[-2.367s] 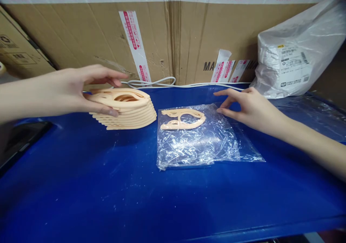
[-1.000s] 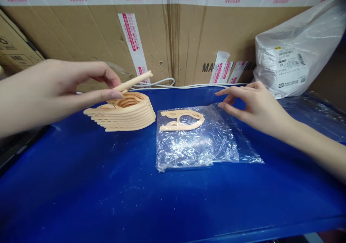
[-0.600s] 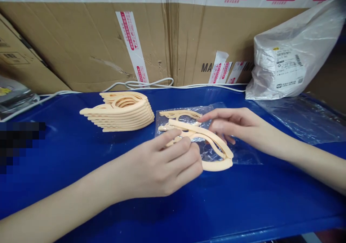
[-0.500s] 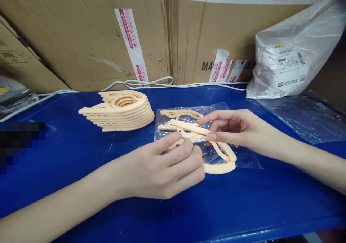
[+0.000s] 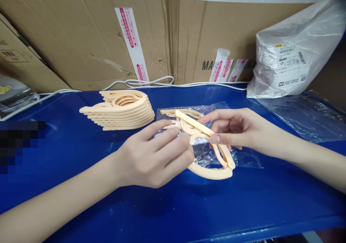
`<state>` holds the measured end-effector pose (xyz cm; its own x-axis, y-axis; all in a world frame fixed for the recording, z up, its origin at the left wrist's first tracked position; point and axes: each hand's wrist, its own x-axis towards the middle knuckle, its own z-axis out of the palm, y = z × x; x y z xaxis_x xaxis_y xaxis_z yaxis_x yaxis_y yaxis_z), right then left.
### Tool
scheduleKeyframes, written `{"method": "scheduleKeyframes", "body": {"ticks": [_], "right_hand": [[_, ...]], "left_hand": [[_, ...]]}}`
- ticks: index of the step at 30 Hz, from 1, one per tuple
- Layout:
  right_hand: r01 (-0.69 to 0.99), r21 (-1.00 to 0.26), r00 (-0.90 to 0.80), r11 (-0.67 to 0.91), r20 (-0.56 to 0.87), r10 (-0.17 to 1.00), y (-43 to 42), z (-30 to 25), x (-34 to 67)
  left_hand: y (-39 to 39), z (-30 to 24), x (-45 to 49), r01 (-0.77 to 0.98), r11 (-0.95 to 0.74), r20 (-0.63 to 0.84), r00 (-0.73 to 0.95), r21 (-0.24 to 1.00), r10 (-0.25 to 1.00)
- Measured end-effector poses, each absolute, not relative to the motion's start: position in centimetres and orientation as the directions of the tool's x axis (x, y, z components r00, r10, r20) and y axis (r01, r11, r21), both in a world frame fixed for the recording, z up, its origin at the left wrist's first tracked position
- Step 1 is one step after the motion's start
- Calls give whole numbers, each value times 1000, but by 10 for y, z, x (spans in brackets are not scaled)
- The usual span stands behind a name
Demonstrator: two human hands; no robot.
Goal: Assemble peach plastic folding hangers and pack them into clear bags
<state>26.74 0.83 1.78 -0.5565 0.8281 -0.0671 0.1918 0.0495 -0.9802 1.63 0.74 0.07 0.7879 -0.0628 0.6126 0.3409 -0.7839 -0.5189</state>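
A cream plastic folding hanger (image 5: 211, 173) is held between my two hands, partly unfolded, its arms spread apart. My right hand (image 5: 235, 129) pinches its upper arm between thumb and fingers. Closed around the other arm is my left hand (image 5: 159, 153), whose fingers hide that arm's end. Beneath the hanger lies a clear plastic bag (image 5: 208, 155), and another cream folding hanger (image 5: 170, 112) shows on or in it; which, I cannot tell. To the left stands a neat stack of folded cream hangers (image 5: 121, 115), touched by neither hand.
The blue table (image 5: 173, 214) runs up to a large cardboard box (image 5: 89, 44). A white cable (image 5: 194, 85) lies along the box's foot. At the back right stand a white plastic parcel (image 5: 286, 55) and a flat clear plastic sheet (image 5: 302, 118).
My left hand has moved left and slightly up with one arm of the hanger, spreading the arms wider. My right hand stays nearly in place; the hanger's upper arm has lifted slightly.
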Motion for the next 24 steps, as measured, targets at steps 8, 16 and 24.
{"method": "scheduleKeyframes", "body": {"ticks": [8,16,24], "right_hand": [[122,-992,-516,-20,-81,853,9,17,272],[192,-981,-503,18,-83,860,12,22,276],[242,-969,-518,44,-91,850,13,24,277]], "left_hand": [[17,3,14,392,-850,590,798,-351,124],[22,-8,11,353,-886,620,778,-300,100],[24,-10,11,401,-889,530,814,-220,237]]}}
